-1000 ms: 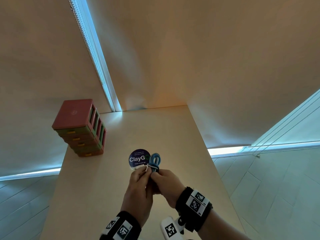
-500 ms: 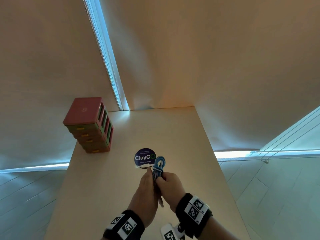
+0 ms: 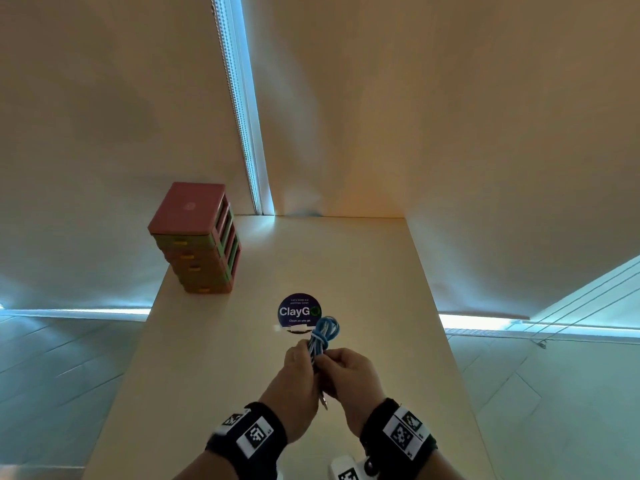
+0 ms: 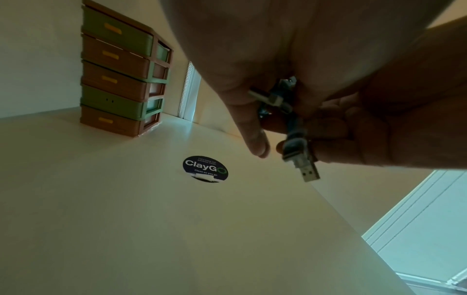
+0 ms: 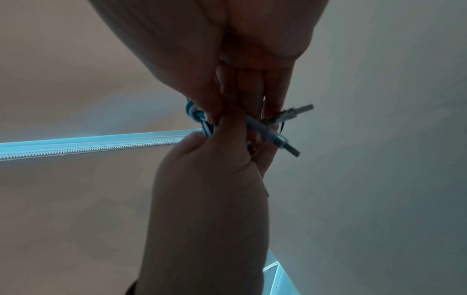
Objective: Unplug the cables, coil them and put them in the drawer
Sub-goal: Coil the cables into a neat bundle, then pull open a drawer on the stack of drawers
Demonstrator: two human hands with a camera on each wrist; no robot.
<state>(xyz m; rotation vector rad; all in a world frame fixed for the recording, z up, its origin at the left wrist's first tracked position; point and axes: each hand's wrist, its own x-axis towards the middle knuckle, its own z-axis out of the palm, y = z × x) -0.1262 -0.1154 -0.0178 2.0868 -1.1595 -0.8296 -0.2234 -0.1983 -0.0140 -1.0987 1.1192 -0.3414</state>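
A blue and white cable [image 3: 323,336], coiled and knotted into a bundle, is held above the table in front of me. My left hand [image 3: 298,367] and right hand [image 3: 341,367] both grip its lower part, fingers curled round it. The loop sticks up past the fingertips. In the left wrist view a USB plug [image 4: 309,173] pokes out below the cable [image 4: 294,123]. The right wrist view shows the blue loop [image 5: 196,117] and two metal plugs [image 5: 286,143] beside the fingers. The pink and green drawer unit [image 3: 197,237] stands at the far left, all drawers closed.
A round dark ClayGo sticker [image 3: 299,311] lies on the pale table [image 3: 214,375], just beyond my hands, with a small white piece at its near edge. Walls close the table's far side and right. Blinds with light strips hang beyond both sides.
Both hands keep hold of the bundle. The loop now stands out further above the fingers and a plug end shows below them. The drawer unit sits further right in the head view.
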